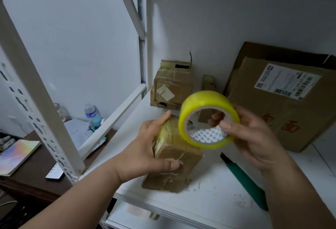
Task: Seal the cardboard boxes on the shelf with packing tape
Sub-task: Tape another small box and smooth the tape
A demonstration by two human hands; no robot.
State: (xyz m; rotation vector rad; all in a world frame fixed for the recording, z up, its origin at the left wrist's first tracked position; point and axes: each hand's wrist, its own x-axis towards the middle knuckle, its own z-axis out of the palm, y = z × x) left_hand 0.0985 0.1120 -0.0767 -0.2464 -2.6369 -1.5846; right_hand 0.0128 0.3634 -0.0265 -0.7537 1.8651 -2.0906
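**Tape roll held over a small box on the shelf**

We see the left hand wrapped around a small cardboard box that rests on the white shelf near its front edge. The grip here is clamped on the box: the thumb lies across its top face and the fingers run along its far left side, over wrinkled yellowish tape already on that end.

The right hand holds a roll of yellow packing tape just above and to the right of the small box. Its grip is clamped on the roll, the thumb hooked inside the core and the fingers curled round the outer rim. The roll is tilted so that its open core faces us, and it looks slightly blurred.

A green-handled cutter lies on the shelf to the right of the small box, under the right forearm. Farther back stands a second small box, taped and worn, with a flap raised at its top. Beside it is a narrow cardboard piece we cannot make out well. A large box with a white shipping label leans at the right rear.

Left of the shelf, lower down, a dark surface carries a water bottle, a colourful notebook, papers and a phone.
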